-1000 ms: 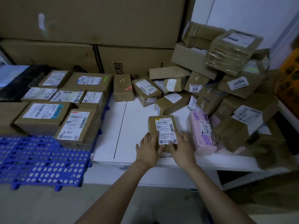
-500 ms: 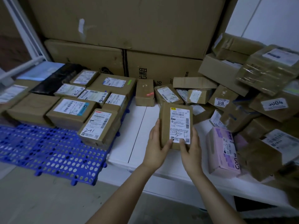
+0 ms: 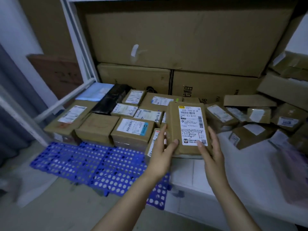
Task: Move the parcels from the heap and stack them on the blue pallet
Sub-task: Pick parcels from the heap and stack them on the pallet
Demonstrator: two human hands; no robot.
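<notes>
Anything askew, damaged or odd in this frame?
No parcel looks damaged. The black parcel lies skewed beside squared brown boxes; the big back carton shows a white scuff or tape scrap; the heap at right is jumbled.

The blue pallet is perforated moulded plastic, faintly shiny. Just right of it, the parcel is matt brown cardboard with a smooth white paper label. Behind the pallet, a black package looks glossy and the big cartons are dull, scuffed cardboard.
</notes>
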